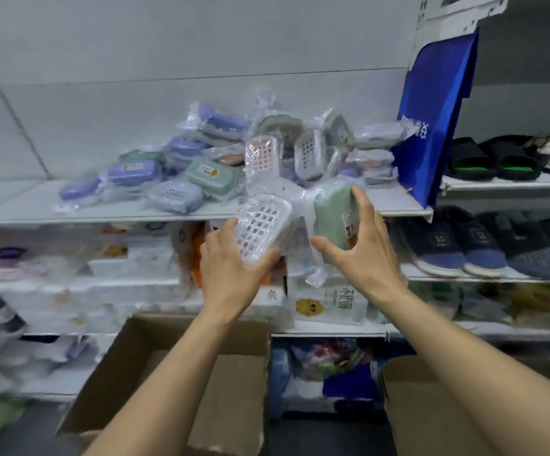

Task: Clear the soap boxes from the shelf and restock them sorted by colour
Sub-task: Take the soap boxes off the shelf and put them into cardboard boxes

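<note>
Head view: I'm gripping a white soap box in my left hand and a green soap box in my right hand, and I'm aiming both squarely over the open carton below.

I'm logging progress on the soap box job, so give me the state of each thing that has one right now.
Left hand: gripping a white soap box.
Right hand: gripping a green soap box.
Shelf pile: unsorted, colours mixed.
Cardboard box: open.
</note>
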A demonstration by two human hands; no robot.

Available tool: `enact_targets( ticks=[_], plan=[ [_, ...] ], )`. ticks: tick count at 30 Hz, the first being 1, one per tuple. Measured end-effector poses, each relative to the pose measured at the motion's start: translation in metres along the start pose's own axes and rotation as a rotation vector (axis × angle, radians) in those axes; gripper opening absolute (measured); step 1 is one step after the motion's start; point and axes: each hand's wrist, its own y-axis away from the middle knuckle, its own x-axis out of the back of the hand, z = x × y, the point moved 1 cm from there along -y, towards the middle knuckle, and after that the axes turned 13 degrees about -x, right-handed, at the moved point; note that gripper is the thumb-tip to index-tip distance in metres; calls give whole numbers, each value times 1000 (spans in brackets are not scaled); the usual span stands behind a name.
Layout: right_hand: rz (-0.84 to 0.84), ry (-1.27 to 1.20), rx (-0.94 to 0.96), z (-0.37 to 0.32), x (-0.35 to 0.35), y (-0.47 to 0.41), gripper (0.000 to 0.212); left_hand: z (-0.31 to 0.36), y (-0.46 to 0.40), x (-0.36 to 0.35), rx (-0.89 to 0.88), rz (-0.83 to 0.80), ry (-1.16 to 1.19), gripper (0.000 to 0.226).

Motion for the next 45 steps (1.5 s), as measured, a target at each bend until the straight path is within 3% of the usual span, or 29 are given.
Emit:
enact_targets(
  ticks=[5, 11, 24, 32, 45],
  plan=[
    [-145, -51, 84, -58, -73, 40, 98, -68, 52, 70, 99, 62, -15, 88],
    [-297, -49, 169, -160, -207, 106, 96, -197, 90, 180, 368, 145, -40, 87],
    [-434, -135, 135, -379, -477, 226, 90, -454, 112, 426, 517, 150, -166, 86],
    [-534, -87, 188, -486, -634, 240, 87, -607, 96, 504, 583, 168, -210, 85],
    [-748, 2, 121, -632, -914, 218, 80, -887, 19, 595, 744, 23, -202, 82]
  ],
)
